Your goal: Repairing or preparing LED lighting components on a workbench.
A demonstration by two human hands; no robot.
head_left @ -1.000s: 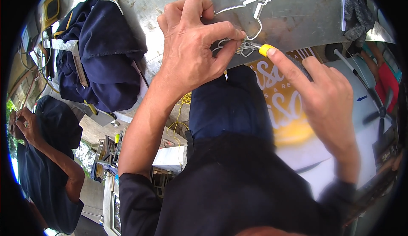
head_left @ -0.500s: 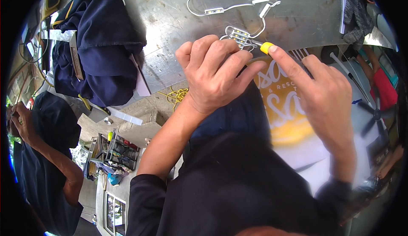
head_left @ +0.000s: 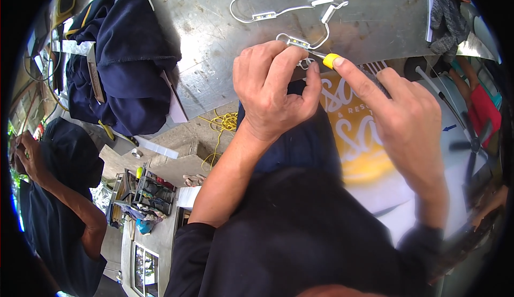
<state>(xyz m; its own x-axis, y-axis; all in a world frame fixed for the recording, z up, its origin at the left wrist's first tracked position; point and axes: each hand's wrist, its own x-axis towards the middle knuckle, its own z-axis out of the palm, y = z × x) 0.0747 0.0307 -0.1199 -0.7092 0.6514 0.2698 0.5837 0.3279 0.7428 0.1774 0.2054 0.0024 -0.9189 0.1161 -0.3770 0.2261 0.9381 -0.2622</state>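
At the near edge of the metal table, my left hand is closed over a bunch of white LED modules, its curled fingers hiding most of them. One LED module shows above the knuckles, and a looped white wire sticks out by the thumb. My right hand grips a slim hand tool with a yellow collar, a dark handle and a narrow metal shaft, its forefinger stretched along the handle. The shaft points at the modules; its tip is partly hidden, so I cannot tell whether it touches them.
More LED modules trail on white wire across the metal table. Dark blue cloth is heaped at left, a grey glove at far right. Below lie yellow cord and a printed yellow-and-white panel. Another person is at left.
My left hand has shifted slightly right and its fingers have curled further over the modules, covering most of the bunch. The tool and wire string have moved slightly left in view.
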